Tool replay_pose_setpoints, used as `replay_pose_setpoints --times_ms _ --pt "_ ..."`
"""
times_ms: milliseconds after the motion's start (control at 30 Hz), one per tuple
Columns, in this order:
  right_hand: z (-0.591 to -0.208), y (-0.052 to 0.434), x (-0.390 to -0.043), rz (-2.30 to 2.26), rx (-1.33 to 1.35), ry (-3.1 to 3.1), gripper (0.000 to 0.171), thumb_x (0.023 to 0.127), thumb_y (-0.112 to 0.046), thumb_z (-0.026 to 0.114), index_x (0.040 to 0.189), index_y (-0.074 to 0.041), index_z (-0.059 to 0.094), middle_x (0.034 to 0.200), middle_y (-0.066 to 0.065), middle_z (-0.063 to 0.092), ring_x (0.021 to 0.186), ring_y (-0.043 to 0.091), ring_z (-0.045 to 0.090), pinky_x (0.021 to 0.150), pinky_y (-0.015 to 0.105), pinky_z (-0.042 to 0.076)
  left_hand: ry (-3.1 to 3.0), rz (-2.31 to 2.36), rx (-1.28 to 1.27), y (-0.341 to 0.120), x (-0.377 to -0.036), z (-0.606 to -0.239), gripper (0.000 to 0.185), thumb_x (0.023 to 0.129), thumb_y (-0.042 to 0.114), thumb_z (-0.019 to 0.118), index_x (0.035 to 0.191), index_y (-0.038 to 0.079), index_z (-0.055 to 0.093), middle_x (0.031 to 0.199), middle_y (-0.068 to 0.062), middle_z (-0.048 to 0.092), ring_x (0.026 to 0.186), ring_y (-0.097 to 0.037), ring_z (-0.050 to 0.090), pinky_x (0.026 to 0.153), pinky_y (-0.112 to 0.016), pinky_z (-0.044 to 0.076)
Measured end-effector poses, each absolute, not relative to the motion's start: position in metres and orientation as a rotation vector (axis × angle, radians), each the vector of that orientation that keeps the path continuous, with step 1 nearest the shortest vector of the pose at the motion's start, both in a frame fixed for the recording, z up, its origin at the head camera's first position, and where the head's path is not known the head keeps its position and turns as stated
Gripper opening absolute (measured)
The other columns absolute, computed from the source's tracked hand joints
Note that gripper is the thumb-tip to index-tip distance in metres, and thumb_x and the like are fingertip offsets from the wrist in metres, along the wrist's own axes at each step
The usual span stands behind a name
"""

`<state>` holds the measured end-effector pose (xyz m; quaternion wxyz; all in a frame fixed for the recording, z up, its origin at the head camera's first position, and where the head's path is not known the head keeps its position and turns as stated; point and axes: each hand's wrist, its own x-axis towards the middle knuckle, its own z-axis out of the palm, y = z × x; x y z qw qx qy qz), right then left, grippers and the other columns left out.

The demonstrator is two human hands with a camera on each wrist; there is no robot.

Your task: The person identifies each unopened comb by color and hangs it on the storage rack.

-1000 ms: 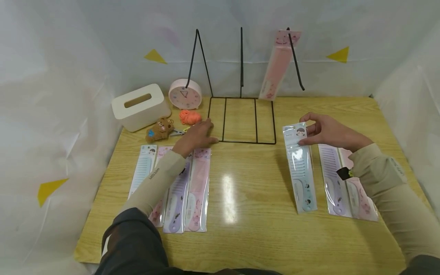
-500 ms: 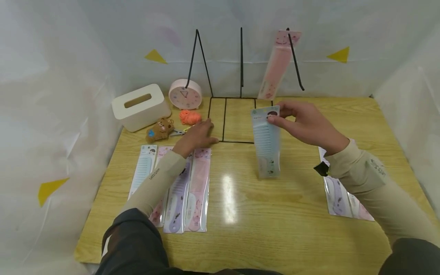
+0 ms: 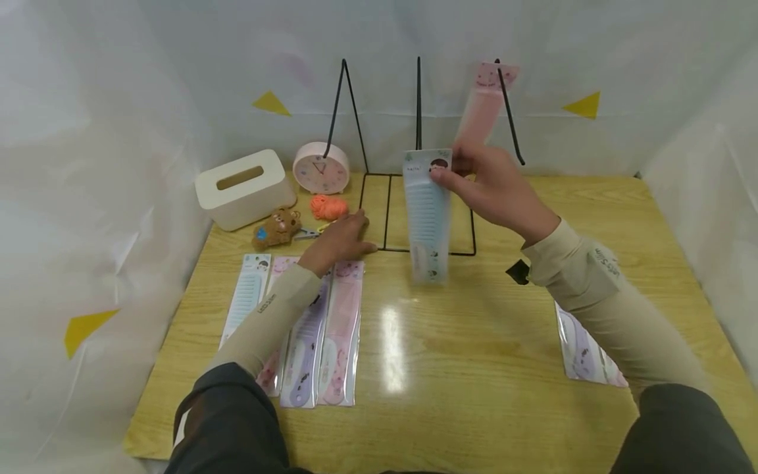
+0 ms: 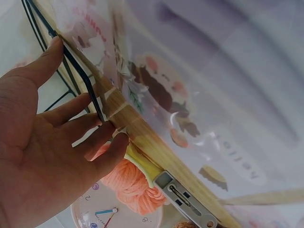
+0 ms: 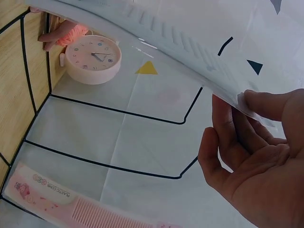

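Note:
My right hand (image 3: 494, 191) pinches the top corner of a packaged light-blue comb (image 3: 428, 217) between thumb and fingers. The pack hangs upright over the black wire rack (image 3: 462, 254), in front of its middle hook. In the right wrist view this comb pack (image 5: 156, 52) slants across the top from the fingertips. On the rack's right hook hangs a packaged pink comb (image 3: 482, 108), its lower part hidden by the hand. My left hand (image 3: 339, 242) rests at the rack's front left corner. Its fingers (image 4: 71, 111) stretch out, touching the wire, in the left wrist view.
Several packaged combs (image 3: 340, 329) lie front left, partly under the left forearm. More packs (image 3: 583, 349) lie at the right beneath the other sleeve. Behind the left hand stand a tissue box (image 3: 245, 191), a pink clock (image 3: 322, 168), orange yarn (image 3: 329, 207) and a bear figure (image 3: 277, 228).
My right hand has carried the light-blue comb pack from the table's right side leftward and up, to the front of the middle hook. The left hand has stayed at the rack's corner.

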<state>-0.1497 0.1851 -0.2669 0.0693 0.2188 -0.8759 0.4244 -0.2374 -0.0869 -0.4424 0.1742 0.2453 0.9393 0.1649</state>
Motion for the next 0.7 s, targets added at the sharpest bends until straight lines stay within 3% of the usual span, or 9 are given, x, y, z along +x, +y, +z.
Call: replay_pose_setpoints --times_ms 167,433,700 --pt "-0.267 0.18 -0.155 1.268 0.589 -2.67 0.02 0.099 -0.018 0.065 0.105 0.001 0.062 0.103 0.011 0.07 0.097 0.023 0.07 0.081 0.037 0.054 2.671 0.455 0.7 -0.084 -0.237 -0.443 0.078 0.092 0.047 0.07 0.149 0.004 0.04 0.162 -0.017 0.025 0.146 -0.039 0.028 0.117 -0.051 0.029" --pt "-0.269 0.178 -0.167 1.243 0.512 -2.679 0.022 0.1 -0.021 0.063 0.099 0.001 0.061 0.098 0.013 0.069 0.094 0.023 0.069 0.076 0.032 0.05 2.675 0.439 0.695 -0.083 -0.235 -0.441 0.079 0.093 0.048 0.068 0.151 0.005 0.037 0.163 -0.017 0.024 0.147 -0.038 0.026 0.118 -0.05 0.028" --pt "-0.269 0.174 -0.201 1.294 0.347 -2.685 0.03 0.103 -0.031 0.056 0.094 -0.003 0.053 0.089 0.01 0.058 0.077 0.021 0.05 0.068 0.032 0.04 2.676 0.437 0.685 -0.082 -0.234 -0.439 0.08 0.093 0.047 0.069 0.152 0.005 0.036 0.163 -0.017 0.024 0.147 -0.037 0.026 0.118 -0.049 0.029"
